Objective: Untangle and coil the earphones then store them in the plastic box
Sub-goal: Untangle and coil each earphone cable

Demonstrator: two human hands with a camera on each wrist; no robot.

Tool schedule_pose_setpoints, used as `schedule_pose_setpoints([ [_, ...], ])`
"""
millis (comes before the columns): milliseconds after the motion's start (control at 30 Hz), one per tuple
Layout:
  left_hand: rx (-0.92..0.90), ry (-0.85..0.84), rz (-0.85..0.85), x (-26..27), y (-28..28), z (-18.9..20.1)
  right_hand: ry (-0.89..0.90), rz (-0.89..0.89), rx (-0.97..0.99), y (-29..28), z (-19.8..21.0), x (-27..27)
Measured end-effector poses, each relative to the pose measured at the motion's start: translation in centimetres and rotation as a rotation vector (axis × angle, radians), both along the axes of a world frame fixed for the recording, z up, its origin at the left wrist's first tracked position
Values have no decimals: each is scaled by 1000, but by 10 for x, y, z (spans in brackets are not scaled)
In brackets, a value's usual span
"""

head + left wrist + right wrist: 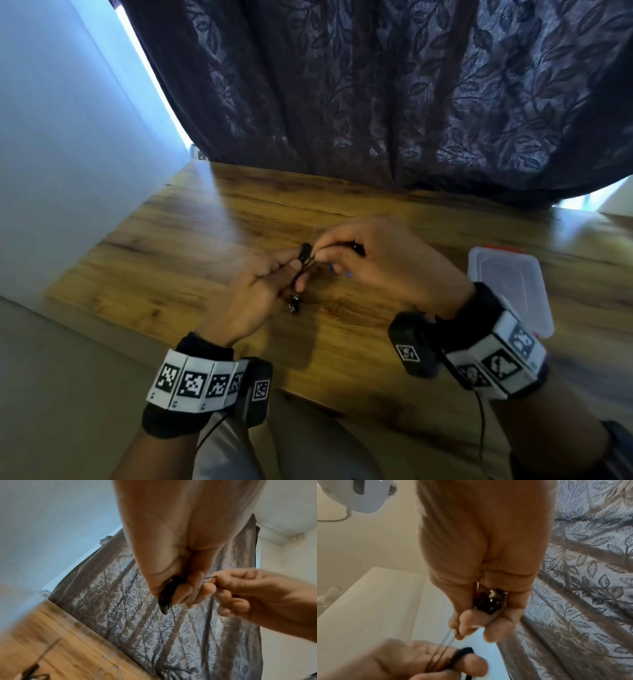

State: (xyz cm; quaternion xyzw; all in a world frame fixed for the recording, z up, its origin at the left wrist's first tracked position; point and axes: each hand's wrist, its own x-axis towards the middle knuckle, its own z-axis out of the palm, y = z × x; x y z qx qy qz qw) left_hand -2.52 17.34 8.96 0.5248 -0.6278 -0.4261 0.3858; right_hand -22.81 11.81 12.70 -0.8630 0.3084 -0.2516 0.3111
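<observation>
Black wired earphones [303,255] are held between both hands above the middle of the wooden table [171,246]. My left hand [270,284] grips a bundle of the cable with a black piece sticking up [164,601]; earbuds dangle below it [294,305]. My right hand [363,257] pinches thin strands of the cable [447,642] and keeps a dark earbud part [488,601] tucked in its palm. The clear plastic box [507,274] with a red-edged lid sits on the table behind my right wrist, partly hidden.
A dark leaf-patterned curtain [394,96] hangs along the table's far edge. A pale wall [51,137] runs along the left side. A thin wire loop [108,666] lies on the table in the left wrist view.
</observation>
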Motion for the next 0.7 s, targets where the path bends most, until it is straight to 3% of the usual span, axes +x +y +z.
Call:
schedule_pose_setpoints([
  [200, 86, 356, -56, -4, 5, 5, -249, 1, 30, -38, -16, 6],
  [400, 69, 744, -90, -3, 4, 5, -589, -14, 402, -10, -59, 29],
  [567, 94, 894, -11, -3, 3, 1, -639, -11, 560, 11, -73, 42],
  [700, 74, 853, 85, -8, 3, -2, -465, -142, 367, 20, -70, 45],
])
